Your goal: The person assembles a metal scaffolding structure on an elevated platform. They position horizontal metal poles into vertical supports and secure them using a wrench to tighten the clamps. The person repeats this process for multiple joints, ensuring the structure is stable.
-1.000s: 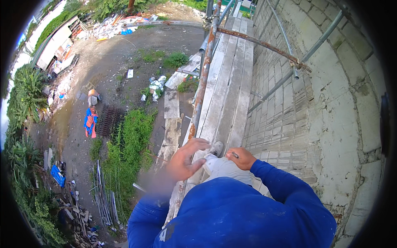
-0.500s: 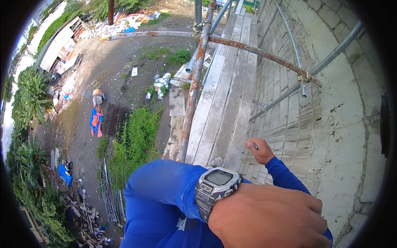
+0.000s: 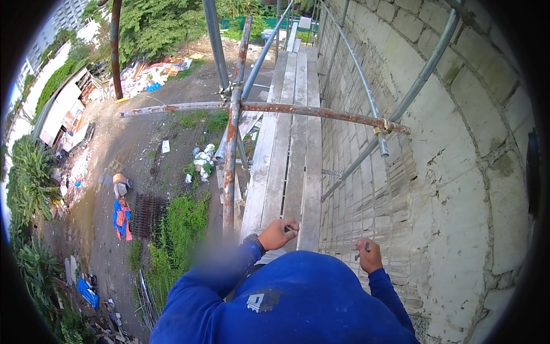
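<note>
Scaffold planks (image 3: 289, 166) beside block wall (image 3: 458, 189); left hand (image 3: 277, 234) fisted, right hand (image 3: 368, 257) grips perhaps a nail.

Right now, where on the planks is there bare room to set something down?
The planks ahead are bare between the rusty post and the block wall, beyond the left hand. It is tight under the rusty crossbar and by the right hand at the wall.

Two hands (image 3: 278, 234), three planks (image 3: 289, 149)

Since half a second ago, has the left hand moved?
Yes. The left hand has dropped away from the camera and now rests low over the wooden scaffold planks, beside the rusty upright pole.
</note>
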Motion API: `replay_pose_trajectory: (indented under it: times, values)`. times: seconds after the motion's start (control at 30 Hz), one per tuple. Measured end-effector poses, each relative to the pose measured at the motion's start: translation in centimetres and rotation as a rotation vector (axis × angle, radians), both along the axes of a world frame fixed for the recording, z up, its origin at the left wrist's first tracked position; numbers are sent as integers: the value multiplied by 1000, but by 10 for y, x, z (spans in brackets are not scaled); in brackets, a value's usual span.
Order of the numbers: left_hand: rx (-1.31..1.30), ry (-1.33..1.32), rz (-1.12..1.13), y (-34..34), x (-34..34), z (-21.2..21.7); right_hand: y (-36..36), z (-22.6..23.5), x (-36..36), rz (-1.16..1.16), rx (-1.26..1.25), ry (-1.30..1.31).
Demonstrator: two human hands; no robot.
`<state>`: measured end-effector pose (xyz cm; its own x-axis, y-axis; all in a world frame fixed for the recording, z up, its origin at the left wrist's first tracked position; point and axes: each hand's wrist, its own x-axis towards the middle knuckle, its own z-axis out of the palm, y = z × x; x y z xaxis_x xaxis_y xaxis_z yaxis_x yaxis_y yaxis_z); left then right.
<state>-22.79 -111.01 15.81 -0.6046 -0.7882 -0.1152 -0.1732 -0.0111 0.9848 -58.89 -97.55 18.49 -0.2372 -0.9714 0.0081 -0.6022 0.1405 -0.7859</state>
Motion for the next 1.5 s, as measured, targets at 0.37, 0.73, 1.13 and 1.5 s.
replay_pose_trajectory:
  times: [0.37,0.73,1.13,1.5]
  values:
    - [292,75,-442,-136,-49,32,-214,80,83,79,-254,-473]
    - [337,843,28,-279,-18,100,-389,137,184,598,-328,-624]
    - [-12,909,1105,-290,118,82,-532,95,256,1047,96,-509]
    - [-20,-204,1377,-400,172,53,-812,9,295,508,379,-729]
